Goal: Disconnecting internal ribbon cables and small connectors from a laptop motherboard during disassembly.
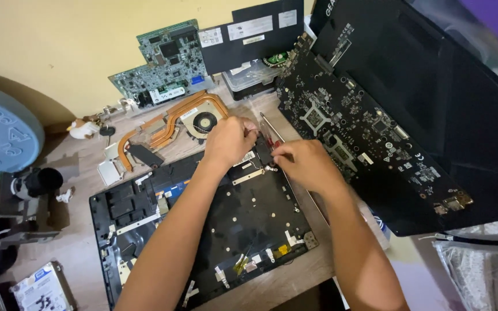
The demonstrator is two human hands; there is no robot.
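Both hands meet at the far corner of the gutted laptop base (203, 230) on the worktop (82, 253), left hand (229, 141) pressed down steadying a small black part (263, 151), right hand (304, 164) pinching a red-handled tool (271, 142) beside it, motherboard (364, 132) propped aside.

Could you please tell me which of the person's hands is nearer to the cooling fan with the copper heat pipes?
Left. The left hand sits just below and right of the cooling fan, nearly touching it. The right hand is farther right, beside the black motherboard.
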